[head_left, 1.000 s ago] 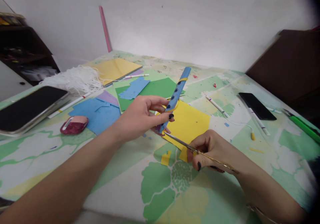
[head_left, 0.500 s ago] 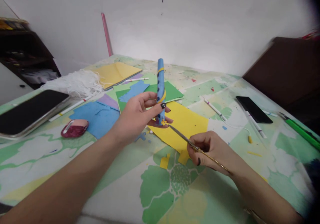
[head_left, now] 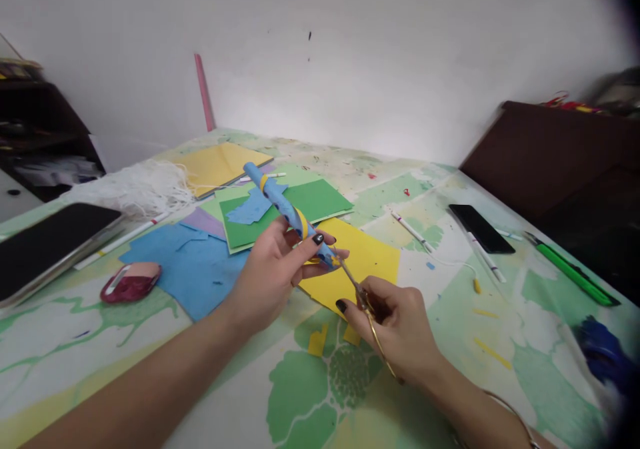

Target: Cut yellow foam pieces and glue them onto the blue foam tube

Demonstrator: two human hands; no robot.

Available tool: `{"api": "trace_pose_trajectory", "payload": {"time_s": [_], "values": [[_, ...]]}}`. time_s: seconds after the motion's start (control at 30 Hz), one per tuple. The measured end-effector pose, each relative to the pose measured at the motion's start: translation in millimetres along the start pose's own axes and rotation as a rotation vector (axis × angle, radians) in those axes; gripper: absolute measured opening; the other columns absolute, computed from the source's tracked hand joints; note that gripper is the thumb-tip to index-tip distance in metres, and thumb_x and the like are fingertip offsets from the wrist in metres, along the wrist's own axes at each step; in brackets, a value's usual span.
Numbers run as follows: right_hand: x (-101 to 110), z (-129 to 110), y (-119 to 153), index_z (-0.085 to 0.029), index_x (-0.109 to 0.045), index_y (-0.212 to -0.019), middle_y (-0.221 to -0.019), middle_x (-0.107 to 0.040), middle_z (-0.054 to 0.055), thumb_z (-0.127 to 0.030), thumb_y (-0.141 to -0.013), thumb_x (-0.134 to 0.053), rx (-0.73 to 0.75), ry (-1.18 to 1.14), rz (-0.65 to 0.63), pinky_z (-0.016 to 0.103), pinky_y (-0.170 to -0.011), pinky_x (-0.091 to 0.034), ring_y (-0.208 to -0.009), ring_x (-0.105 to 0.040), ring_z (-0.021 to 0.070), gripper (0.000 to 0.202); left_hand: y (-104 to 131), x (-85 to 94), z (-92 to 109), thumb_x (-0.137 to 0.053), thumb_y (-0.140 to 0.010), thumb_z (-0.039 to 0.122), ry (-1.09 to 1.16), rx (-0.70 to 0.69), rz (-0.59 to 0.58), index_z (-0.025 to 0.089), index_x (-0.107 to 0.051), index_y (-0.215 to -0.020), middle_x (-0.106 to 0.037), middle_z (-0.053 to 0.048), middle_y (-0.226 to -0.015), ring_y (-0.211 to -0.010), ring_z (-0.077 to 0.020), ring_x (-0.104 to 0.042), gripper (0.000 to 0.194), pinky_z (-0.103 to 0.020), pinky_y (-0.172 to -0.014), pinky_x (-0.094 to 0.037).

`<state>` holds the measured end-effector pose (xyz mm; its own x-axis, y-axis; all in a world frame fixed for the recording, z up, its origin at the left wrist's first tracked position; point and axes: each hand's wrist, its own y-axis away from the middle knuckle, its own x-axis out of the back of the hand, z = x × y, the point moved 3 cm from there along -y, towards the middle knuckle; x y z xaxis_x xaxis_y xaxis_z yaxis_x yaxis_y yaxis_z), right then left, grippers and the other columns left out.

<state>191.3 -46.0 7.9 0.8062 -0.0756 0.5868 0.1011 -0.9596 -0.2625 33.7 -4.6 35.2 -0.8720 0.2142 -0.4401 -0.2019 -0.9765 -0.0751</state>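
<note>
Left hand [head_left: 273,272] fingers pinch blue paper roll [head_left: 285,209] above worktop [head_left: 150,342], pointing 10 o'clock; right hand [head_left: 400,329] fingers closed on scissors [head_left: 363,302] at its lower tip, risking snipping the thumb.

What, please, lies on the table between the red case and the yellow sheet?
In the head view, blue paper lies between the red case and the yellow sheet.

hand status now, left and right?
Left hand: closed on the blue paper roll.
Right hand: closed on the scissors, tips at the roll's lower end.
</note>
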Motion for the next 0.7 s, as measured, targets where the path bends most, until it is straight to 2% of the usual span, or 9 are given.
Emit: {"api": "trace_pose_trajectory", "payload": {"time_s": [0.37,0.7], "values": [[4.6,-3.1,1.8,-0.016,-0.045,-0.055,-0.044,-0.030,-0.008,-0.026,-0.072,-0.062,0.137,0.142,0.151,0.016,-0.040,-0.021,-0.041,-0.025,0.0035,0.026,6.1,-5.8,-2.4,-0.053,-0.086,0.013,0.065,-0.026,-0.042,0.017,-0.044,-0.090,-0.065,-0.004,-0.088,-0.091,-0.0272,-0.066,0.010,-0.037,-0.076,-0.057],[6.5,-2.5,1.0,-0.016,-0.046,-0.055,-0.042,-0.036,-0.008,-0.026,-0.072,-0.064,0.151,0.183,0.156,0.016,-0.040,-0.023,-0.039,-0.029,0.0034,0.027,6.5,-7.4,-4.0,-0.056,-0.085,0.014,0.047,-0.025,-0.065,0.018,-0.045,-0.088,-0.065,-0.002,-0.089,-0.090,-0.0249,-0.066,0.012,-0.036,-0.078,-0.056]]}}
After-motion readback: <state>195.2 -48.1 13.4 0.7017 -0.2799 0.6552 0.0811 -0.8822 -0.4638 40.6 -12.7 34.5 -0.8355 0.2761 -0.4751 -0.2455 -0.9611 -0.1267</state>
